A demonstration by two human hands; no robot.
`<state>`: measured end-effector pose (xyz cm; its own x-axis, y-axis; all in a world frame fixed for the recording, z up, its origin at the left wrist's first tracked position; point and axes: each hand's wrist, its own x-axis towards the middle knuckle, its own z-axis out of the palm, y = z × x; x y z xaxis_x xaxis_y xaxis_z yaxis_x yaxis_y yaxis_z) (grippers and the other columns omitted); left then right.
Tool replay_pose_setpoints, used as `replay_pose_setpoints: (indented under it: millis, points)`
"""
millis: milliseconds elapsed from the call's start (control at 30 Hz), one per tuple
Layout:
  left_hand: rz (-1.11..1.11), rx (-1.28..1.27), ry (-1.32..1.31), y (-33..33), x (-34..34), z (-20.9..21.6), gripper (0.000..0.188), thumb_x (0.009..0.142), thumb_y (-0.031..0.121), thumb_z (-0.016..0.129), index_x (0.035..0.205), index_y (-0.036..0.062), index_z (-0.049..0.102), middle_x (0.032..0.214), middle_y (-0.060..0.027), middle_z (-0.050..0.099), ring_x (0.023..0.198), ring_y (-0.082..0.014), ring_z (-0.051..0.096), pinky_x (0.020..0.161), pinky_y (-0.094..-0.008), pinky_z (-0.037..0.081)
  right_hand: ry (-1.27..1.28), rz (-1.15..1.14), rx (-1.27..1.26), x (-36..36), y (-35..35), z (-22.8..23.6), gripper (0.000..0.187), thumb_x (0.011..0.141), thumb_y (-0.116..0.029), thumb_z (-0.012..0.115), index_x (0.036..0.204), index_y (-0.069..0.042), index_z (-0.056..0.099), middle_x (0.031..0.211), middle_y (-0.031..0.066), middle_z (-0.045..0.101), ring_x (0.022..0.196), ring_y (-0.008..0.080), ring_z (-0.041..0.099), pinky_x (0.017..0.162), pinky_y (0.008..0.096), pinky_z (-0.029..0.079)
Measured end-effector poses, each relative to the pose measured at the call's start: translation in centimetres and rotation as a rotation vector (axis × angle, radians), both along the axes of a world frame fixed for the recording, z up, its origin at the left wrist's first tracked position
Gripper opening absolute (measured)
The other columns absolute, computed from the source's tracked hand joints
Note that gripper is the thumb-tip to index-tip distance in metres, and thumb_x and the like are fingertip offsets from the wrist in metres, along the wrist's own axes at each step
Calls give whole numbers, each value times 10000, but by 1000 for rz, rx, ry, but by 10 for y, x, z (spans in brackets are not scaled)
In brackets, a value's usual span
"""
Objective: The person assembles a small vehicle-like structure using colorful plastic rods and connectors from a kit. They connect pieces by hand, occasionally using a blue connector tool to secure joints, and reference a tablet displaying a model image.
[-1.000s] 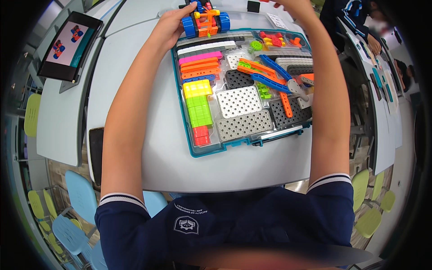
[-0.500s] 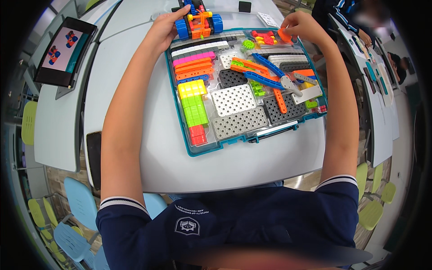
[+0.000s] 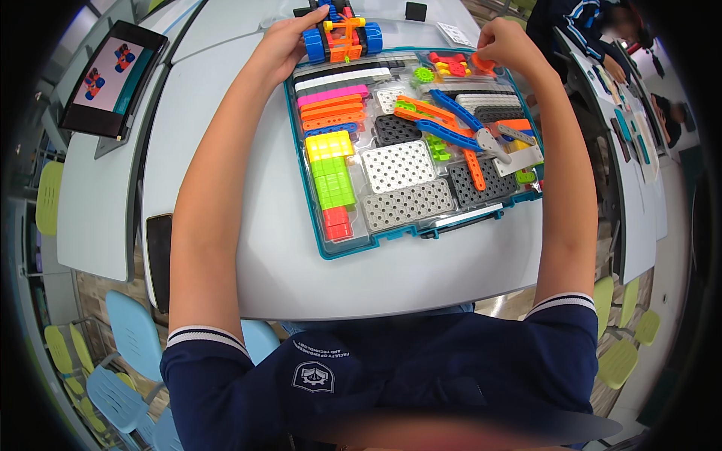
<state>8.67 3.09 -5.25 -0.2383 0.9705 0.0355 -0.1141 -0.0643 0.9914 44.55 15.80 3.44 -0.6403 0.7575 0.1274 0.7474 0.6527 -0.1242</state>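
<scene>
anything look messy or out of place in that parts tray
Mostly tidy: the left side of the parts tray holds neat rows of bars and blocks. On the right, blue beams and an orange beam lie loose and slanted across the perforated plates instead of in rows. Nothing looks spilled or broken.

Bare table left of parts tray open; tablet blocks far-left corner.

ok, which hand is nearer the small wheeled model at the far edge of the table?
Left. The left hand rests against the wheeled model on its left side. The right hand is off to the model's right, over the parts tray, pinching a small orange piece.
</scene>
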Motion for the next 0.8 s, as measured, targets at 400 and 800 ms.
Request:
replay_pose_setpoints:
  millis: [400, 800]
  points:
    - [14, -17, -5, 2, 0, -2, 596, 931, 425, 760, 1229, -77, 644, 1177, -160, 722, 1047, -186, 733, 976, -329, 579, 63, 28, -102, 10, 6, -9, 172, 766, -100, 800, 872, 28, 758, 793, 120, 739, 698, 174, 712, 634, 298, 576]
    - [3, -9, 10, 1, 0, -2, 613, 930, 426, 761, 1257, -75, 626, 1200, -156, 712, 1065, -180, 724, 985, -328, 572, 141, -146, -360, 7, 13, -14, 165, 883, -111, 728, 888, 51, 756, 756, 108, 737, 613, 142, 718, 584, 264, 584]
